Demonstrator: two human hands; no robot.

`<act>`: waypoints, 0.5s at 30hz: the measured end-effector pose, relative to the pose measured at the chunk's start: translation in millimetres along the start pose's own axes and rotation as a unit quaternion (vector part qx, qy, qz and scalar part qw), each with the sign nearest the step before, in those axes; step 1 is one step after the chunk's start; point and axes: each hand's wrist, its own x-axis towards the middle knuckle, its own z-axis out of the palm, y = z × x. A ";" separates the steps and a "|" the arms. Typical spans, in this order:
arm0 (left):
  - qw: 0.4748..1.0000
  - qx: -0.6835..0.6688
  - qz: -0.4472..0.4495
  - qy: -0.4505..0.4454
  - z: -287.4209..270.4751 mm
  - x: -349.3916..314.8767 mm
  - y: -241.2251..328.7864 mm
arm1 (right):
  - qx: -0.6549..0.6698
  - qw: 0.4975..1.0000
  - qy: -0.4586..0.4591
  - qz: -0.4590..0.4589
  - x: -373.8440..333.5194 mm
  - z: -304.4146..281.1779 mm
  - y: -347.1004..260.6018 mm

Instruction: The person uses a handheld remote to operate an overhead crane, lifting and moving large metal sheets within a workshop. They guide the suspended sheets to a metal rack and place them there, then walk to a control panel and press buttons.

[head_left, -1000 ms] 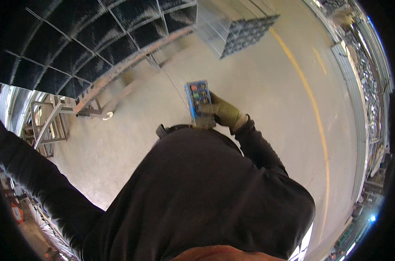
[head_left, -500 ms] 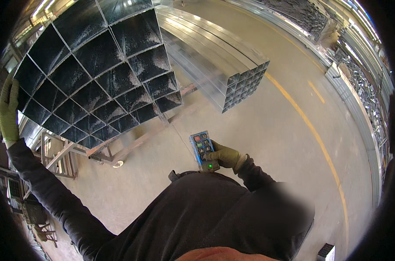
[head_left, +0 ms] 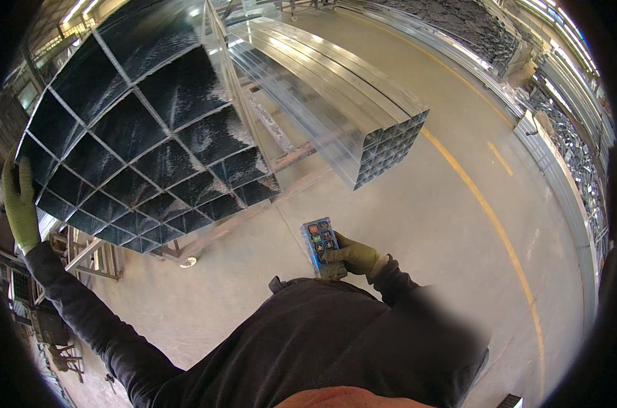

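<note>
A large bundle of square steel tubes (head_left: 135,160) fills the upper left, its dark open ends facing me. My left hand (head_left: 21,204), in an olive glove, rests along the bundle's left edge with the fingers stretched out. In front of my waist, my gloved right hand (head_left: 355,256) is wrapped round a blue remote control (head_left: 316,238) with coloured and dark buttons. The thumb lies across its lower buttons. What bears the tube bundle's weight is not visible.
Behind and to the right lies a smaller bundle of shiny square tubes (head_left: 349,88). A metal stand (head_left: 94,258) is at the left below the big bundle. Yellow lines (head_left: 488,211) run along the floor. Metal scrap (head_left: 570,156) lies behind a low barrier (head_left: 560,177) at far right.
The big bundle looks larger and turned, with its right side now showing. My left hand stays at its edge. The green light on the remote no longer shows. The view has shifted slightly.
</note>
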 end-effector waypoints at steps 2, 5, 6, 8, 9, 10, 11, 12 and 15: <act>0.998 0.009 0.055 -0.004 -4.7 -1.3 -17.7 | -0.001 1.000 -0.010 -0.010 1.2 -2.1 0.8; 0.998 0.022 0.051 0.028 -38.4 -9.8 -74.6 | -0.012 1.000 -0.009 -0.011 2.4 5.0 7.1; 0.999 0.026 0.039 0.011 -49.1 -8.9 -97.3 | -0.016 1.000 -0.012 0.000 1.6 6.7 8.4; 1.000 0.010 0.019 0.002 -77.1 -3.7 -151.6 | 0.014 1.000 -0.016 -0.020 0.3 9.8 11.2; 1.000 -0.004 0.012 -0.015 -91.1 0.3 -179.1 | 0.028 0.999 -0.019 -0.025 -0.2 10.6 12.4; 0.999 -0.028 0.004 -0.036 -105.7 4.9 -203.8 | 0.017 0.999 -0.027 -0.021 -0.2 10.1 12.8; 0.996 -0.065 -0.005 -0.062 -119.5 8.9 -225.3 | 0.006 0.999 -0.033 -0.016 0.6 9.2 13.3; 0.991 -0.105 -0.015 -0.087 -133.2 11.0 -243.0 | -0.002 0.999 -0.035 -0.019 2.2 8.2 13.6; 0.995 -0.032 -0.028 -0.087 -152.0 14.6 -271.9 | -0.001 0.998 -0.052 -0.027 14.5 7.4 14.8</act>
